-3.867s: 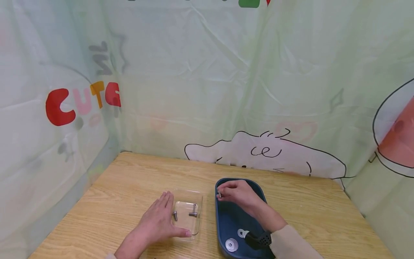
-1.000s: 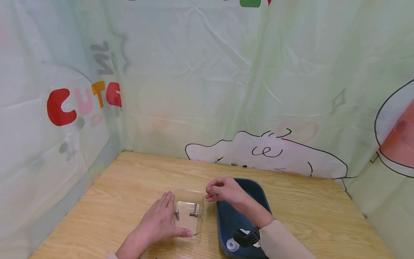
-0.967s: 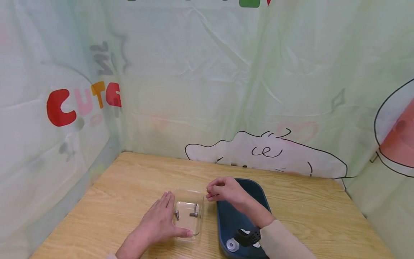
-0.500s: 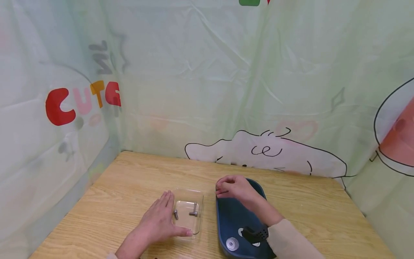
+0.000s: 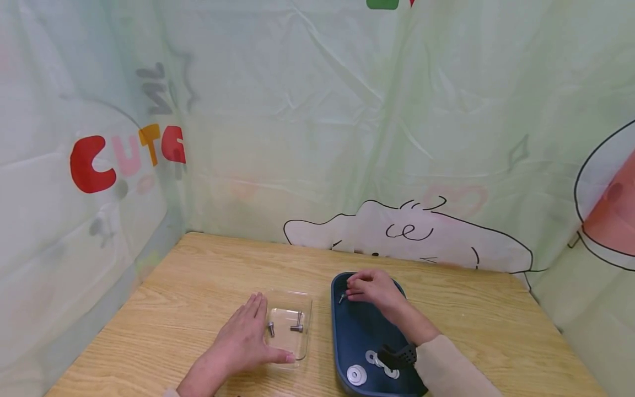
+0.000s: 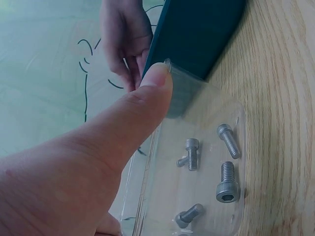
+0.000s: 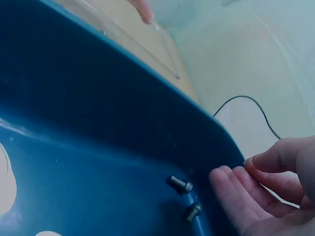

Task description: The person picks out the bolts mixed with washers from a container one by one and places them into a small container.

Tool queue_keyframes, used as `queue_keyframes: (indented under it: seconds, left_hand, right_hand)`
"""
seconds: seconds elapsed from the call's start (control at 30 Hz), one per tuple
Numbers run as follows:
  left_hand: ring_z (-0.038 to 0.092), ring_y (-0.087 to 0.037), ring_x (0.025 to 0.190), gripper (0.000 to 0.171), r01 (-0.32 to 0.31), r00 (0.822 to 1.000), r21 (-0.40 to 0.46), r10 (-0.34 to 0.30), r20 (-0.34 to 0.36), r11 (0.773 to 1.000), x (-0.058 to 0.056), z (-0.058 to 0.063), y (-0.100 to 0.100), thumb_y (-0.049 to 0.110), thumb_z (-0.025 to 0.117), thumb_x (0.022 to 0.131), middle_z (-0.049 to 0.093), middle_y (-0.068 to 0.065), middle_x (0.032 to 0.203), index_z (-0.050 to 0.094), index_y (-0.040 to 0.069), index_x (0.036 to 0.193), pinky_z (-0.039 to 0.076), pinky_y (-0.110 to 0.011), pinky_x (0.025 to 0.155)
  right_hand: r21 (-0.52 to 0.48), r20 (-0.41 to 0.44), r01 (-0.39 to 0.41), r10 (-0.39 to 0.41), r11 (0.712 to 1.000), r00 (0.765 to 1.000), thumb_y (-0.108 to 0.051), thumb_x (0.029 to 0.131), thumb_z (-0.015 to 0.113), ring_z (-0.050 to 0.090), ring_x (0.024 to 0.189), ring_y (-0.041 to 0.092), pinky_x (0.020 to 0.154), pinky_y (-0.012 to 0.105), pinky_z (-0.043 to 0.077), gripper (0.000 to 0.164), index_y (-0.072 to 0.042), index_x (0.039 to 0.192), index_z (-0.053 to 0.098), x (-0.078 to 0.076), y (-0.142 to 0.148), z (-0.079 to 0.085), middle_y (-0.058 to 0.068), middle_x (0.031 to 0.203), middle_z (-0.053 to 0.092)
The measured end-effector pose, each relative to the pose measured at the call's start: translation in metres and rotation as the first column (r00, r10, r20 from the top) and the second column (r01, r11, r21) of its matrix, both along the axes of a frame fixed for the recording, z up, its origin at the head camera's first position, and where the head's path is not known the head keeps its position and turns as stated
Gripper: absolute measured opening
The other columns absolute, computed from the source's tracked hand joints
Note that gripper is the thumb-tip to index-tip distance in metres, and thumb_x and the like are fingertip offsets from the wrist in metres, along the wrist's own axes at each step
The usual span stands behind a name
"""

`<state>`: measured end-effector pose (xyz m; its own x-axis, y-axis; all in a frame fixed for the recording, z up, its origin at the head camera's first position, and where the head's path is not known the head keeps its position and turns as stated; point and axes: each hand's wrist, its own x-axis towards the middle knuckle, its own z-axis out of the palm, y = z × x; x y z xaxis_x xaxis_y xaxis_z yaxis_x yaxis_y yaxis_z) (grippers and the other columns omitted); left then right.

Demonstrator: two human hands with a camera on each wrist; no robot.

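Observation:
My left hand [image 5: 244, 336] rests along the side of a clear plastic box [image 5: 306, 348], fingers straight and thumb [image 6: 125, 120] touching its rim. Inside lie several metal socket-head bolts [image 5: 296, 328], which the left wrist view shows closer, one bolt [image 6: 227, 183] with its hex socket facing the camera. My right hand [image 5: 377, 292] is over the far end of a dark blue bin [image 5: 354, 325]. Its thumb and index finger meet and its other fingers are loosely extended; no bolt shows between them. Beneath the fingers, two bolts [image 7: 180, 184] lie in the bin's corner.
White washers [image 5: 356, 375] lie at the near end of the bin. Box and bin stand side by side on a wood-grain table [image 5: 213, 275]. A printed curtain [image 5: 278, 138] hangs behind and at the sides. A black band [image 5: 397, 357] circles the right wrist.
My right hand held a bolt over the bin first, was beside the clear box a second ago, then moved right over the bin. A bolt now shows below its fingers. The left hand stays put.

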<state>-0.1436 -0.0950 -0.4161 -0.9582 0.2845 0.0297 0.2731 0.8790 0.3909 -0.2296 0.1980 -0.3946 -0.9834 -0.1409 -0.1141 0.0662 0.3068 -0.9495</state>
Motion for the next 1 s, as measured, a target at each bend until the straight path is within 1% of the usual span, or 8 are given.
queue_keyframes:
  seconds: [0.1,0.27,0.43,0.67,0.83,1.0]
  left_hand:
    - [0.028,-0.042,0.148,0.131,0.0,1.0,0.001,0.0,0.001,1.0,0.0,0.0,0.0,0.077,0.074,0.063,0.03,-0.031,0.156,0.031,-0.013,0.149,0.03,-0.054,0.12]
    - [0.027,-0.041,0.149,0.132,-0.001,1.0,0.001,0.001,0.008,1.0,0.0,0.001,0.0,0.079,0.073,0.063,0.029,-0.031,0.157,0.03,-0.012,0.149,0.029,-0.054,0.12]
    - [0.027,-0.041,0.149,0.133,0.002,1.0,-0.001,-0.002,0.01,1.0,0.0,0.001,-0.001,0.08,0.072,0.063,0.029,-0.031,0.157,0.03,-0.012,0.149,0.029,-0.054,0.12]
    - [0.026,-0.041,0.149,0.133,-0.001,1.0,0.004,0.0,0.015,1.0,0.0,0.0,0.0,0.08,0.072,0.063,0.028,-0.03,0.158,0.03,-0.011,0.15,0.029,-0.054,0.12]
    - [0.026,-0.041,0.149,0.131,-0.002,1.0,0.015,0.001,0.021,1.0,-0.001,0.001,0.0,0.078,0.073,0.064,0.029,-0.029,0.158,0.029,-0.011,0.15,0.028,-0.054,0.121]
    - [0.026,-0.041,0.149,0.132,-0.003,1.0,0.013,0.002,0.023,1.0,0.0,0.001,-0.001,0.078,0.073,0.064,0.029,-0.029,0.158,0.03,-0.011,0.15,0.028,-0.054,0.12]
  right_hand:
    - [0.025,0.001,0.025,-0.025,0.999,1.0,-0.004,0.098,0.054,0.072,0.097,0.033,0.085,0.038,0.061,0.027,0.014,0.117,0.062,-0.001,0.003,-0.003,0.031,0.115,0.065]
    - [0.1,-0.011,0.051,-0.05,0.994,0.999,-0.003,0.098,0.053,0.071,0.099,0.035,0.087,0.04,0.06,0.027,0.013,0.118,0.063,-0.001,0.005,-0.009,0.028,0.114,0.067]
    - [0.178,-0.019,0.076,-0.074,0.981,0.997,-0.003,0.097,0.053,0.07,0.099,0.033,0.087,0.041,0.06,0.027,0.011,0.117,0.065,-0.003,0.007,-0.017,0.026,0.114,0.068]
    - [0.271,-0.021,0.055,-0.051,0.961,0.998,-0.005,0.097,0.054,0.069,0.099,0.03,0.085,0.042,0.06,0.028,0.009,0.117,0.066,-0.004,0.005,-0.024,0.023,0.118,0.066]
    - [0.283,-0.014,0.038,-0.035,0.958,0.999,-0.005,0.095,0.055,0.069,0.096,0.026,0.082,0.04,0.061,0.027,0.009,0.115,0.067,-0.005,0.002,-0.026,0.021,0.116,0.068]
    - [0.243,0.0,0.024,-0.025,0.97,1.0,-0.001,0.093,0.054,0.071,0.091,0.026,0.08,0.041,0.062,0.025,0.011,0.111,0.068,-0.002,-0.001,-0.028,0.02,0.109,0.07]
